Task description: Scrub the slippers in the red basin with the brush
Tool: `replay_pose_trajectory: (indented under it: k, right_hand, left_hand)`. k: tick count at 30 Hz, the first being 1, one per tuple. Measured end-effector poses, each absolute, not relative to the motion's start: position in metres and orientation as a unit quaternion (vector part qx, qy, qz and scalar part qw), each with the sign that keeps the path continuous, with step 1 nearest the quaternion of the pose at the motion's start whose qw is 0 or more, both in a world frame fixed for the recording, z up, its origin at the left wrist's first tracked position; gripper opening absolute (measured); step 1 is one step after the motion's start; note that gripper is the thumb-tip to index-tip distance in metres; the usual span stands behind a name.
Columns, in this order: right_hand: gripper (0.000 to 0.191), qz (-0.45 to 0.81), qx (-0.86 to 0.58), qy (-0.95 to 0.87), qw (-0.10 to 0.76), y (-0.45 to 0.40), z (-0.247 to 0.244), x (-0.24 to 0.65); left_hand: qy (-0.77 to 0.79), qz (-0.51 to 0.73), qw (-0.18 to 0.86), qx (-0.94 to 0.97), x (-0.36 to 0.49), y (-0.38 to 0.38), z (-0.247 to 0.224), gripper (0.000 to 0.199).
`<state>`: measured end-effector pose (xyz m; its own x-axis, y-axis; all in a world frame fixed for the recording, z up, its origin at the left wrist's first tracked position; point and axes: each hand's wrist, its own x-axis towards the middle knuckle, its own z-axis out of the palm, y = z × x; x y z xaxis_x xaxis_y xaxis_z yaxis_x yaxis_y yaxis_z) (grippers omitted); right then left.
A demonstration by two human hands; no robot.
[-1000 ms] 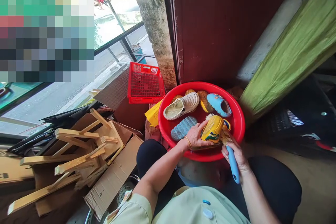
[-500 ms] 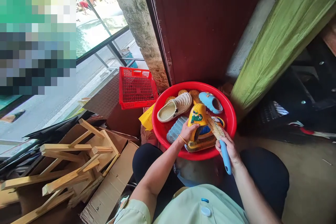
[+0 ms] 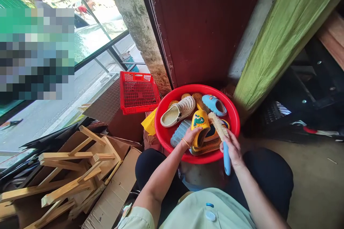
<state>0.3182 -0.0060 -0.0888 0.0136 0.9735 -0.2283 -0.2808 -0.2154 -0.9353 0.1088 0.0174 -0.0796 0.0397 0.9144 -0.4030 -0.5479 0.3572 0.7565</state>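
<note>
In the head view, my left hand (image 3: 191,136) is closed on a yellow clog (image 3: 200,123) with a green dinosaur picture on its toe. My right hand (image 3: 233,149) grips a brush (image 3: 227,161) with a blue handle and pale bristles, its head close to the clog's right side; whether they touch I cannot tell. Both are over a red basin (image 3: 164,143). Inside it lie a cream clog (image 3: 179,111), a light blue clog (image 3: 215,105) and a grey-blue sole (image 3: 181,132). More yellow footwear is partly hidden beneath the held clog.
A red plastic crate (image 3: 139,94) sits behind the basin's left side. Wooden stools (image 3: 70,157) and flattened cardboard (image 3: 115,186) are piled at left. A dark red door (image 3: 204,28) stands behind, with a green curtain (image 3: 285,43) to the right. Yellow paper (image 3: 149,122) touches the basin's left side.
The yellow clog has tilted, its opening turning more toward me. The brush has turned to show its bristles, its handle shifting slightly left. The whole view has moved a little.
</note>
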Motion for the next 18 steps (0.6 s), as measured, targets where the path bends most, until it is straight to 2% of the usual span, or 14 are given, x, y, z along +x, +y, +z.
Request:
replay_pose_trajectory:
  k: [5, 8, 13, 18]
  right_hand:
    - [0.053, 0.361, -0.497, -0.648, 0.450, -0.001, -0.072, 0.297]
    - [0.049, 0.264, -0.471, -0.749, 0.384, 0.021, -0.062, 0.288]
    - [0.051, 0.205, -0.474, -0.797, 0.314, 0.036, -0.049, 0.285]
    - [0.049, 0.186, -0.482, -0.805, 0.291, -0.021, -0.061, 0.282]
  left_hand:
    - [0.410, 0.509, 0.724, 0.221, 0.109, 0.012, -0.074, 0.063]
    - [0.416, 0.497, 0.724, 0.234, 0.106, 0.008, -0.071, 0.060]
    - [0.439, 0.510, 0.701, 0.235, 0.098, 0.005, -0.073, 0.059]
    - [0.453, 0.531, 0.691, 0.191, 0.094, 0.007, -0.075, 0.053]
